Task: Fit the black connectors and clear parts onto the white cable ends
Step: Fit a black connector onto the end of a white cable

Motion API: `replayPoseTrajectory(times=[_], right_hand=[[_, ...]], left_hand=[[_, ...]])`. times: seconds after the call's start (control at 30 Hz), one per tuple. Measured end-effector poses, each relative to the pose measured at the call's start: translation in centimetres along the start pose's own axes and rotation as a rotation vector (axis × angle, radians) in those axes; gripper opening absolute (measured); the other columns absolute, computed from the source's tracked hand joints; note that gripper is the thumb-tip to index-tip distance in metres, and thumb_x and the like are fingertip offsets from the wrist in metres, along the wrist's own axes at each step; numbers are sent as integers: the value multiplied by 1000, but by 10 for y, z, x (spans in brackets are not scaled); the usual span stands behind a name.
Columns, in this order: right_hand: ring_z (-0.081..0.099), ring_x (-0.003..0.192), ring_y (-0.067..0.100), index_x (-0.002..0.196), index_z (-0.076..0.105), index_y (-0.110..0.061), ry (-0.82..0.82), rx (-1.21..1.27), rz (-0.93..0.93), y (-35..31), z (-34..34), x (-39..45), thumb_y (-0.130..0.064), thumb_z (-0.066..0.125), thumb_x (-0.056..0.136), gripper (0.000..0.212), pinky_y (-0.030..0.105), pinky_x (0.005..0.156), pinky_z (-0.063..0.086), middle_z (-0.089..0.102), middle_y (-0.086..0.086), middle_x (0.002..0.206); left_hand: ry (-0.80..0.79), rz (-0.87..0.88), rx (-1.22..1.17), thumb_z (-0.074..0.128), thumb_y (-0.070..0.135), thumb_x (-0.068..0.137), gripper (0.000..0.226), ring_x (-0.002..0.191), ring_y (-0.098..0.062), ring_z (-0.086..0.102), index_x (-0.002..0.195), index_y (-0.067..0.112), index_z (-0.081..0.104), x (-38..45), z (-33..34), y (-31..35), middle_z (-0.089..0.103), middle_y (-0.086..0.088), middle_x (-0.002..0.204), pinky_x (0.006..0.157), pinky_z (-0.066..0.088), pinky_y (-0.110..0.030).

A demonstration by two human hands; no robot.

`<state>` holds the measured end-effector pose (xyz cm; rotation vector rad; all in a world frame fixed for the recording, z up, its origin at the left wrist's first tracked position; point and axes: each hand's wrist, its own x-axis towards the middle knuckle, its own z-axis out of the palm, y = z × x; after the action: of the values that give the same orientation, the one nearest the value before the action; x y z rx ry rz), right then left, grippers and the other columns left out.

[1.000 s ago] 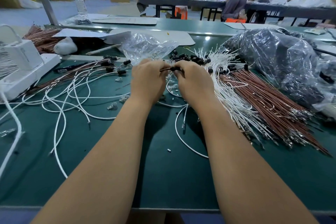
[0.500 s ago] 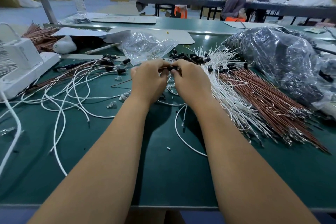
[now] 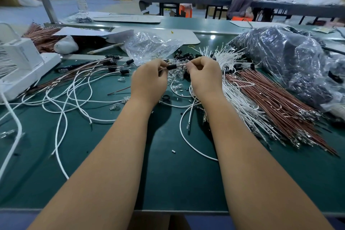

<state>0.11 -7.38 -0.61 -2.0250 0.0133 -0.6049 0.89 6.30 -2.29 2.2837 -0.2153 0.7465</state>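
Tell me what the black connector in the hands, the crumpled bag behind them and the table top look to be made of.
Black connector: probably moulded plastic, dull black with a faint sheen.
Crumpled bag: thin clear plastic film; creased, glinting, see-through.
Table top: likely a green rubber or vinyl mat, smooth and slightly glossy, reflecting the lamp at its far side.

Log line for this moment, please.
left hand: pinches black connector | right hand: pinches its far end, item unclear | stage: fitting
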Motion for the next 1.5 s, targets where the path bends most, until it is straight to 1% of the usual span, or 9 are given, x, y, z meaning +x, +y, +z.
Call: replayPoseTrajectory(times=[0.2, 0.37, 0.57, 0.7, 0.87, 1.0, 1.1, 1.3, 1.5], right_hand=[[55, 68, 8, 83, 63, -18, 20, 41, 31, 2, 1, 3, -16, 62, 92, 9, 23, 70, 47, 58, -11, 72], [54, 64, -1, 87, 64, -18, 4, 68, 25, 2, 2, 4, -12, 62, 92, 8, 5, 57, 41, 58, -12, 73], [53, 65, -1, 86, 62, -16, -10, 82, 18, 1, 2, 3, -3, 59, 91, 15, 4, 57, 41, 58, -11, 73], [55, 67, 1, 86, 64, -16, -15, 134, 29, 2, 1, 2, 0, 59, 89, 16, 9, 62, 45, 60, -9, 74], [58, 69, 10, 87, 67, -16, 6, 148, 91, 4, -1, 1, -16, 66, 88, 1, 29, 71, 52, 64, -5, 76], [57, 59, 9, 69, 66, -20, 12, 221, 133, 1, -4, 1, -15, 62, 88, 20, 27, 62, 51, 69, 0, 70], [53, 51, 7, 62, 64, -18, 15, 275, 151, -1, -3, -1, -19, 63, 88, 26, 22, 55, 47, 67, -1, 64], [60, 66, 15, 71, 64, -17, 19, 208, 121, 0, -1, 1, -15, 63, 90, 19, 37, 73, 54, 69, 5, 74], [55, 63, 10, 77, 63, -16, 21, 148, 91, 2, 1, 2, -17, 60, 93, 17, 28, 66, 49, 63, -3, 70]], left_hand=[[-46, 95, 22, 58, 16, 90, 19, 79, -27, 61, 105, 10, 67, 0, 2, 0, 70, -7, 85, 71, 49, -36], [-17, 109, 2, 58, 17, 91, 15, 68, -24, 57, 100, 10, 68, 1, 2, 1, 69, -7, 80, 64, 48, -35], [-16, 97, -12, 58, 16, 91, 16, 78, -27, 62, 103, 10, 68, 0, 1, 1, 71, -6, 85, 70, 51, -39], [-35, 85, -40, 58, 14, 91, 14, 80, -27, 64, 98, 9, 68, -1, 0, 1, 71, -5, 84, 73, 52, -40], [-20, 76, -50, 57, 13, 90, 12, 78, -26, 62, 92, 11, 68, -2, -2, 1, 70, -4, 81, 72, 50, -40], [-22, 77, -45, 57, 13, 91, 12, 78, -25, 62, 92, 11, 68, -3, -2, 1, 70, -4, 82, 72, 51, -38], [-18, 79, -23, 58, 16, 91, 13, 82, -25, 63, 97, 12, 69, -2, -1, 0, 72, -4, 86, 74, 52, -37], [12, 146, -27, 62, 13, 89, 17, 85, -24, 64, 100, 7, 73, -3, -2, 2, 73, -7, 91, 76, 51, -36], [13, 165, -9, 62, 15, 89, 17, 88, -24, 64, 100, 8, 72, -3, -1, 4, 72, -7, 93, 80, 49, -33]])
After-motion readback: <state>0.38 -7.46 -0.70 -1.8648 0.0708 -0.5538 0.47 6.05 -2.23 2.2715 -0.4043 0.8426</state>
